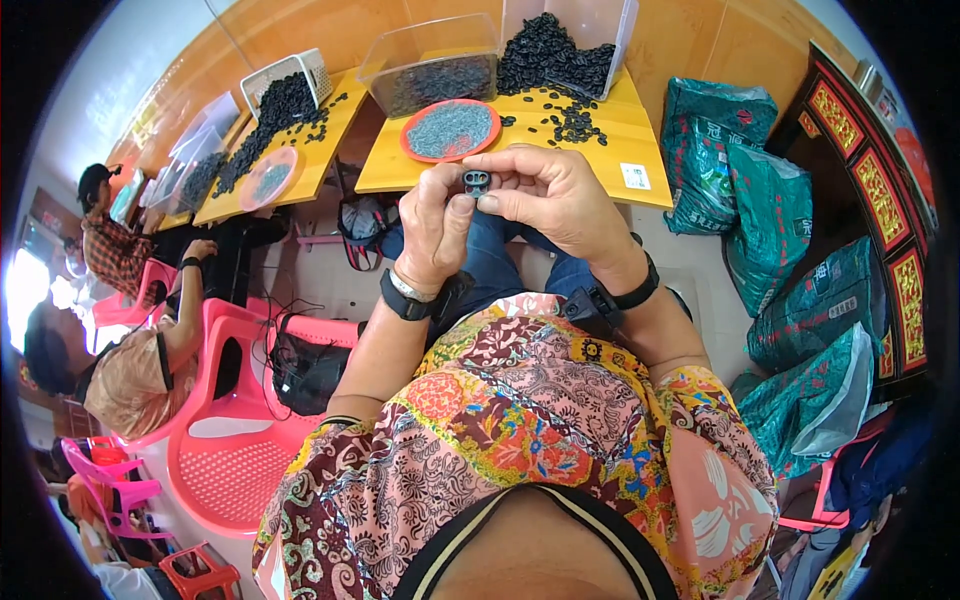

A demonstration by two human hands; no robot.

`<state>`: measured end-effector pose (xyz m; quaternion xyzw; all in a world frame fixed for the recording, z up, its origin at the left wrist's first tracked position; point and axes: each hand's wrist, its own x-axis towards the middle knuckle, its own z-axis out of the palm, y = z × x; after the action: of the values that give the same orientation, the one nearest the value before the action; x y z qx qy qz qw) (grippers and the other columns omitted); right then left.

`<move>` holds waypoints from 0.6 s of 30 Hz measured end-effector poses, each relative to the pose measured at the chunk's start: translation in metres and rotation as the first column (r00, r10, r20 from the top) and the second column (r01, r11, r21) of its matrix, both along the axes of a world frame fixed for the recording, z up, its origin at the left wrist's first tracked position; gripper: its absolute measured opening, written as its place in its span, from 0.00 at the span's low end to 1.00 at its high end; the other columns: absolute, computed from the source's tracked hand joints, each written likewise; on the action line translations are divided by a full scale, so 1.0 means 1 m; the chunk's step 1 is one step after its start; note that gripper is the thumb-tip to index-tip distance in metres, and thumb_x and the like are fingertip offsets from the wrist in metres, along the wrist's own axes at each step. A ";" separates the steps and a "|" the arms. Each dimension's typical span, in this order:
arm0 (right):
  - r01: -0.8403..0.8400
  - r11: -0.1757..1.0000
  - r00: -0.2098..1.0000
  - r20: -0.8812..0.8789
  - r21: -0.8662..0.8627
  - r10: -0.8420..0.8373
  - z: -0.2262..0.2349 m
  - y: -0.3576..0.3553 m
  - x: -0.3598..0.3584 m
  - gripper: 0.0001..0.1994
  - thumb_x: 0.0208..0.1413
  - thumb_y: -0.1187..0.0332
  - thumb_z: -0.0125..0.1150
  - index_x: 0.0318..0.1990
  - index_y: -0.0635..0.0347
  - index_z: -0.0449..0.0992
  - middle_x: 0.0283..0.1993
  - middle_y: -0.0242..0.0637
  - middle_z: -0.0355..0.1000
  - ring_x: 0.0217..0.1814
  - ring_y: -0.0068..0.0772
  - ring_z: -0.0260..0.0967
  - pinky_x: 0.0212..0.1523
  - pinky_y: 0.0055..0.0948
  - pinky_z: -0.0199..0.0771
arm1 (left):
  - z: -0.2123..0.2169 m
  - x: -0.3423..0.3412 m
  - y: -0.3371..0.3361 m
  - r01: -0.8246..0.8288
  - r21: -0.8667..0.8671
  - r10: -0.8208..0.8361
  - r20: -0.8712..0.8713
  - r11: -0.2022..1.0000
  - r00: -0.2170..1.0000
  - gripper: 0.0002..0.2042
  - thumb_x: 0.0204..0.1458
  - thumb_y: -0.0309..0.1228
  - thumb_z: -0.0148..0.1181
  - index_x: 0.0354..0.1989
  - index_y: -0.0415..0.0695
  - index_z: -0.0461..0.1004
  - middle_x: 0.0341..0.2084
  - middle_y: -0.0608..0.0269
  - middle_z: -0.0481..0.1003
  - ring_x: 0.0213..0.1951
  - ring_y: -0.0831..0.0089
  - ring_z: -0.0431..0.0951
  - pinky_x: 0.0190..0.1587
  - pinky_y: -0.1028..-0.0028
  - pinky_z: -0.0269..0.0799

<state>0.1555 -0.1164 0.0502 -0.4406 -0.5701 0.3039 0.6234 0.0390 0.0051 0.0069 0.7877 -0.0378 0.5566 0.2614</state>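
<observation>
Between the fingertips of both hands is a small black two-holed plastic piece (476, 182), held up in front of my lap near the table edge. My left hand (432, 228) pinches it from the left, thumb toward me. The right hand (568, 200) grips its other side with thumb and fingers. Just beyond my hands, a red round plate (405, 143) holds a heap of small grey metal pieces (450, 128), too fine to tell exactly. Farther back, many similar black pieces (560, 58) spill from a tipped clear bin (622, 40) onto the yellow table (625, 120).
A clear plastic box (428, 85) of black pieces stands behind the plate. Green woven sacks (770, 220) line the right side. On the left are a second yellow table (315, 150), pink chairs (235, 470), and co-workers, one in a tan shirt (135, 385).
</observation>
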 end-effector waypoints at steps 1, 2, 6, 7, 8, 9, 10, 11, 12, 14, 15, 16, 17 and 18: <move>0.018 1.000 0.999 0.030 0.009 -0.019 -0.001 0.000 0.000 0.16 0.50 0.78 0.60 0.48 0.66 0.73 0.34 0.25 0.69 0.35 0.12 0.64 0.36 0.13 0.66 | 0.000 0.000 0.001 -0.009 0.010 0.009 -0.005 1.000 1.000 0.17 0.58 0.42 0.45 0.37 0.36 0.66 0.22 0.58 0.73 0.21 0.74 0.72 0.24 0.78 0.65; 0.019 1.000 0.999 0.030 0.008 -0.019 -0.002 0.001 0.001 0.16 0.50 0.78 0.60 0.48 0.66 0.73 0.34 0.25 0.69 0.35 0.12 0.64 0.36 0.13 0.66 | -0.001 0.000 0.001 -0.008 0.009 0.008 -0.005 1.000 1.000 0.17 0.58 0.42 0.45 0.37 0.36 0.66 0.22 0.58 0.73 0.21 0.74 0.72 0.24 0.78 0.65; 0.030 0.999 0.998 0.052 0.027 -0.032 -0.002 0.000 0.000 0.15 0.50 0.78 0.60 0.47 0.65 0.74 0.34 0.25 0.68 0.34 0.12 0.63 0.35 0.12 0.66 | -0.004 0.000 0.002 -0.005 0.010 0.005 -0.008 1.000 1.000 0.17 0.58 0.40 0.44 0.38 0.36 0.66 0.22 0.58 0.74 0.21 0.74 0.72 0.24 0.77 0.65; 0.038 0.999 0.997 0.067 0.024 -0.039 -0.001 0.000 -0.001 0.15 0.50 0.78 0.60 0.47 0.65 0.74 0.34 0.25 0.68 0.34 0.11 0.63 0.35 0.12 0.65 | -0.004 0.000 0.001 -0.010 0.013 0.010 -0.006 1.000 1.000 0.16 0.58 0.40 0.44 0.38 0.36 0.66 0.22 0.58 0.74 0.21 0.74 0.72 0.24 0.77 0.65; 0.037 0.999 0.997 0.066 0.025 -0.039 -0.001 0.000 -0.001 0.15 0.50 0.78 0.60 0.47 0.65 0.74 0.34 0.25 0.68 0.34 0.11 0.63 0.35 0.12 0.65 | -0.004 0.000 0.002 -0.010 0.013 0.010 -0.006 1.000 1.000 0.16 0.58 0.40 0.44 0.38 0.36 0.66 0.22 0.58 0.74 0.21 0.74 0.72 0.24 0.77 0.65; 0.041 0.999 0.996 0.076 0.034 -0.044 -0.002 0.000 -0.001 0.15 0.50 0.78 0.60 0.47 0.65 0.74 0.34 0.25 0.68 0.34 0.11 0.63 0.35 0.12 0.65 | -0.004 0.000 0.002 -0.013 0.017 0.013 -0.003 1.000 1.000 0.16 0.58 0.40 0.44 0.38 0.36 0.66 0.21 0.58 0.74 0.21 0.74 0.72 0.24 0.77 0.65; 0.044 0.998 0.995 0.085 0.043 -0.048 -0.002 0.000 -0.001 0.15 0.50 0.77 0.60 0.47 0.65 0.74 0.34 0.25 0.68 0.34 0.11 0.63 0.35 0.12 0.65 | -0.005 0.000 0.002 -0.016 0.022 0.016 0.000 1.000 1.000 0.16 0.58 0.40 0.44 0.38 0.36 0.66 0.21 0.58 0.73 0.20 0.75 0.71 0.23 0.77 0.65; 0.044 0.998 0.995 0.085 0.043 -0.048 -0.002 0.000 -0.001 0.15 0.50 0.77 0.60 0.47 0.65 0.74 0.34 0.25 0.68 0.34 0.11 0.63 0.35 0.12 0.65 | -0.005 0.000 0.002 -0.017 0.021 0.017 0.000 1.000 1.000 0.16 0.58 0.40 0.44 0.38 0.36 0.66 0.21 0.58 0.73 0.20 0.75 0.71 0.23 0.77 0.65; 0.052 0.998 0.994 0.095 0.041 -0.056 -0.001 -0.001 -0.001 0.14 0.50 0.77 0.60 0.47 0.65 0.74 0.33 0.24 0.68 0.33 0.11 0.62 0.34 0.12 0.64 | -0.005 0.000 0.002 -0.022 0.031 0.022 0.001 0.999 1.000 0.16 0.58 0.40 0.44 0.38 0.36 0.66 0.20 0.59 0.73 0.19 0.75 0.70 0.22 0.77 0.64; 0.059 0.997 0.992 0.106 0.038 -0.063 0.000 -0.001 -0.002 0.14 0.50 0.77 0.60 0.46 0.64 0.74 0.33 0.24 0.67 0.33 0.11 0.62 0.33 0.12 0.64 | -0.004 0.000 0.002 -0.028 0.039 0.028 0.002 0.999 1.000 0.16 0.58 0.40 0.44 0.37 0.36 0.66 0.20 0.59 0.72 0.19 0.76 0.69 0.22 0.77 0.63; 0.073 0.996 0.989 0.123 0.047 -0.078 0.000 -0.001 -0.002 0.14 0.50 0.76 0.60 0.46 0.64 0.75 0.32 0.24 0.67 0.32 0.11 0.61 0.32 0.11 0.63 | -0.004 0.000 0.000 -0.029 0.037 0.029 0.004 0.999 1.000 0.16 0.58 0.40 0.44 0.37 0.36 0.66 0.19 0.60 0.71 0.18 0.76 0.68 0.21 0.77 0.62; 0.087 0.995 0.986 0.140 0.056 -0.094 0.000 -0.001 -0.002 0.14 0.50 0.76 0.60 0.46 0.64 0.75 0.32 0.24 0.67 0.31 0.11 0.61 0.31 0.11 0.62 | -0.003 0.000 0.000 -0.029 0.034 0.029 0.006 0.999 1.000 0.16 0.58 0.40 0.44 0.37 0.36 0.66 0.18 0.60 0.71 0.17 0.76 0.67 0.20 0.77 0.61; 0.087 0.995 0.986 0.141 0.056 -0.094 0.001 -0.002 -0.002 0.14 0.50 0.76 0.60 0.46 0.64 0.75 0.32 0.24 0.67 0.31 0.11 0.61 0.31 0.11 0.62 | -0.003 0.000 0.000 -0.029 0.033 0.029 0.006 0.999 1.000 0.16 0.58 0.40 0.44 0.37 0.36 0.66 0.18 0.60 0.71 0.17 0.76 0.67 0.20 0.77 0.61; 0.092 0.994 0.983 0.152 0.057 -0.100 0.001 -0.002 -0.002 0.14 0.50 0.76 0.60 0.46 0.64 0.75 0.32 0.24 0.66 0.31 0.11 0.60 0.31 0.11 0.62 | -0.003 0.000 0.000 -0.036 0.041 0.036 0.008 0.999 0.999 0.16 0.58 0.40 0.43 0.37 0.36 0.66 0.18 0.61 0.70 0.17 0.76 0.67 0.20 0.77 0.60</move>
<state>0.1531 -0.1184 0.0513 -0.4742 -0.6020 0.2241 0.6021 0.0391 0.0047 0.0037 0.7914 -0.0361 0.5632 0.2350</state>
